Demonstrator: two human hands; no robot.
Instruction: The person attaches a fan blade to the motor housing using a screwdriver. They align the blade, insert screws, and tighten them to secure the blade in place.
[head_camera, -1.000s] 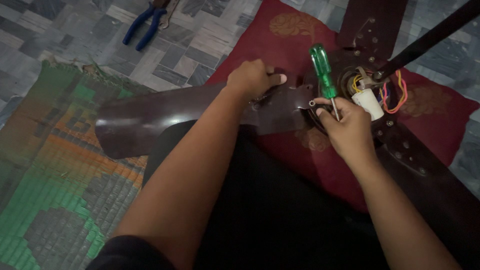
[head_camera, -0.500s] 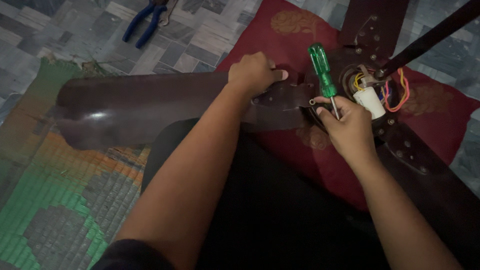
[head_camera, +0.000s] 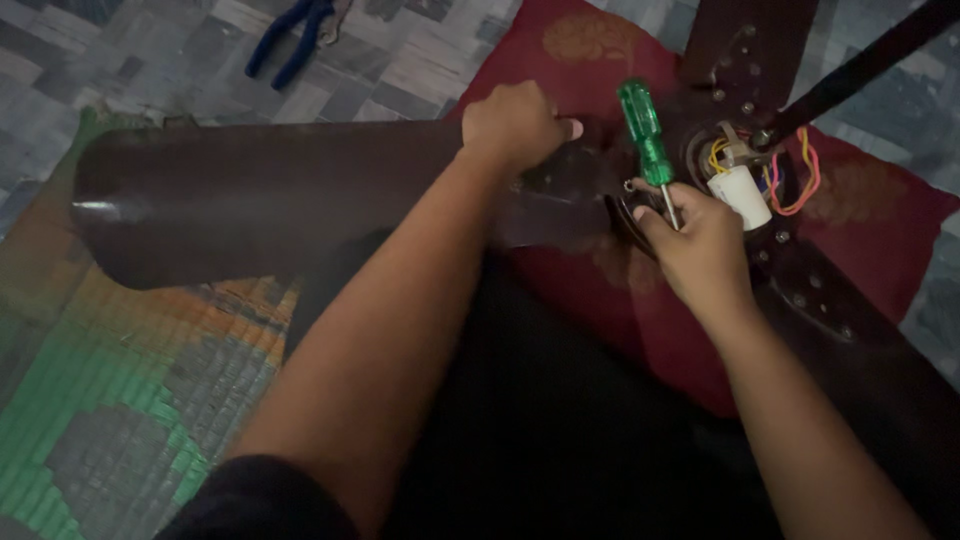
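Note:
A dark brown ceiling fan lies on a red cushion (head_camera: 580, 45). My left hand (head_camera: 515, 125) grips the root of one long fan blade (head_camera: 270, 195), which stretches out to the left. My right hand (head_camera: 695, 245) holds a green-handled screwdriver (head_camera: 645, 135) upright by its shaft, beside the fan's hub (head_camera: 740, 170). A small screw or washer sits at my right fingertips near the blade's bracket. The hub shows a white capacitor (head_camera: 740, 195) and coloured wires (head_camera: 800, 180).
Blue-handled pliers (head_camera: 290, 40) lie on the grey patterned floor at the top left. A green and orange woven mat (head_camera: 130, 390) covers the floor at the left. Two more fan blades (head_camera: 745, 45) reach up and to the lower right, and a dark rod (head_camera: 860, 70) runs to the top right.
The blade in my left hand has swung upward and leftward, so more of its flat face shows. My right hand with the screwdriver has barely moved.

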